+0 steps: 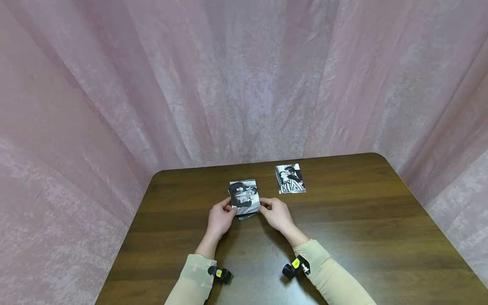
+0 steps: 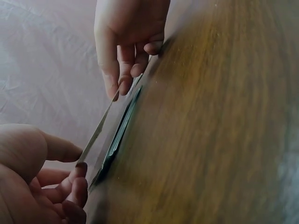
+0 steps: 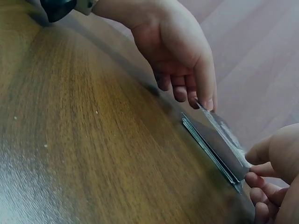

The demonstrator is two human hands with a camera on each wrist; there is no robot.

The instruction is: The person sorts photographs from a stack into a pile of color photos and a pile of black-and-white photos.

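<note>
While pink drapes [image 1: 244,76] enclose brown table [image 1: 362,237], left hand [image 1: 220,219], right hand [image 1: 277,214] pinching top photo [image 1: 244,196].

1 loose photo [image 1: 290,178] lies on the table [image 1: 362,220], seemingly black-and-white.

Honestly can't read any text anywhere here; the black-and-white photos [image 1: 244,197] only show pictures, and the white mark on the right wrist camera [image 1: 301,266] is too tiny.
</note>
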